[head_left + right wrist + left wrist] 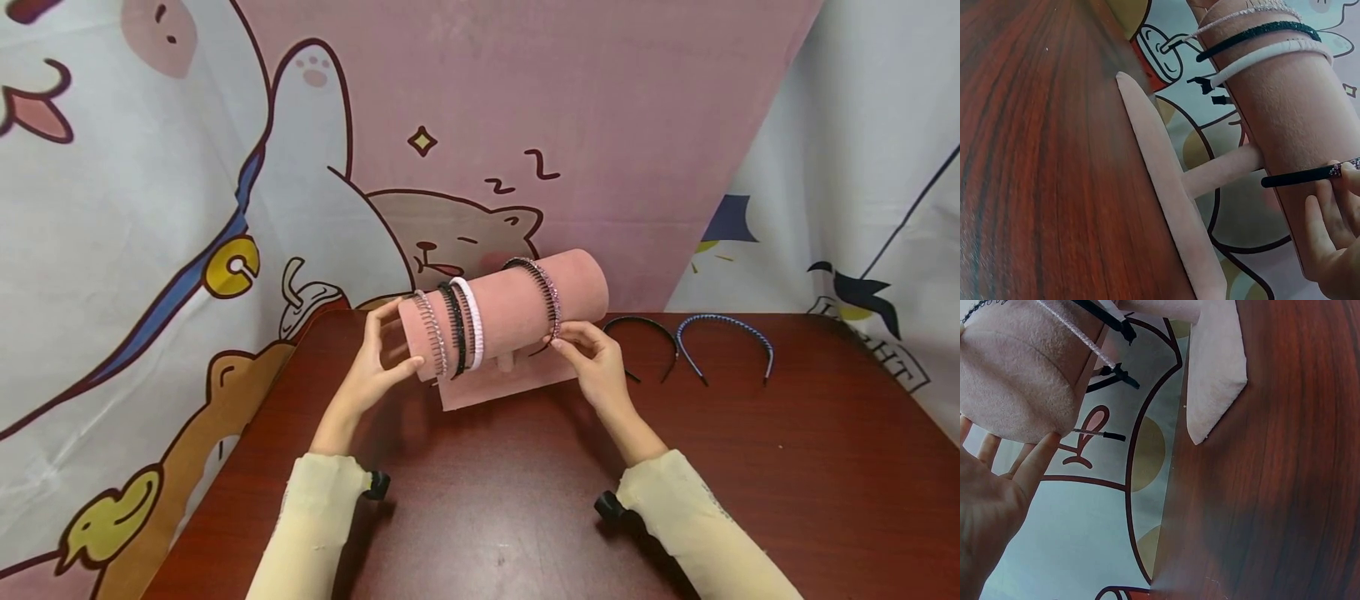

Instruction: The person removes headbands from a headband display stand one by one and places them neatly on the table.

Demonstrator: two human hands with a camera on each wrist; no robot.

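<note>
A pink plush headband stand (513, 312) has a horizontal roller on a short post above a flat base (510, 392). My left hand (371, 358) holds the roller's left end, thumb in front and fingers spread round the rim. Near that end sit a thin silvery headband (432, 333), a black headband (454, 333) and a white headband (475, 329). Farther right, a pink-purple beaded headband (552, 300) goes over the roller. My right hand (600, 362) pinches its front arm; its black tip (1291, 179) sticks out past the fingers (1313, 228).
On the reddish-brown table (480, 500), right of the stand, lie a black headband (641, 319) and a blue headband (723, 317). A cartoon-printed cloth (637, 125) hangs behind the table and along its left side.
</note>
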